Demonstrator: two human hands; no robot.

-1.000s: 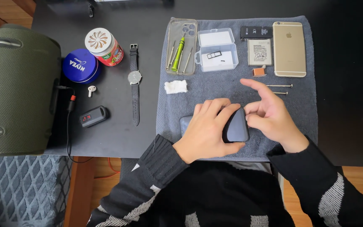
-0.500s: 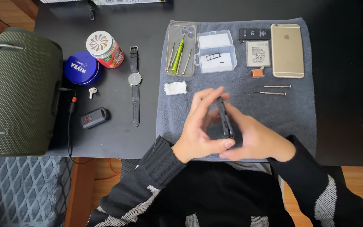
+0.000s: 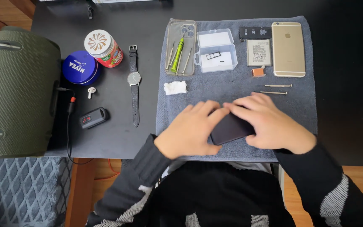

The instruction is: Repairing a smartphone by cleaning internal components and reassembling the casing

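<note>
A dark phone (image 3: 230,129) lies flat on the grey towel (image 3: 215,90) near the front edge of the table. My left hand (image 3: 192,128) rests against its left side, fingers on its top edge. My right hand (image 3: 274,124) covers its right part, fingers pressing down on it. Both hands hold the phone between them. Much of the phone is hidden under my fingers.
Further back on the towel lie a gold phone (image 3: 288,49), a battery (image 3: 258,52), a clear phone case with small tools (image 3: 180,47), a clear plastic box (image 3: 216,50), two thin screwdrivers (image 3: 274,88) and a white wad (image 3: 175,88). To the left are a wristwatch (image 3: 134,84), a blue tin (image 3: 80,68), a can (image 3: 103,47), an earbud (image 3: 90,92), a key fob (image 3: 93,118) and a green speaker (image 3: 15,90).
The phone was held up on edge between my hands half a second ago. Now it lies flat on the towel under both hands.
</note>
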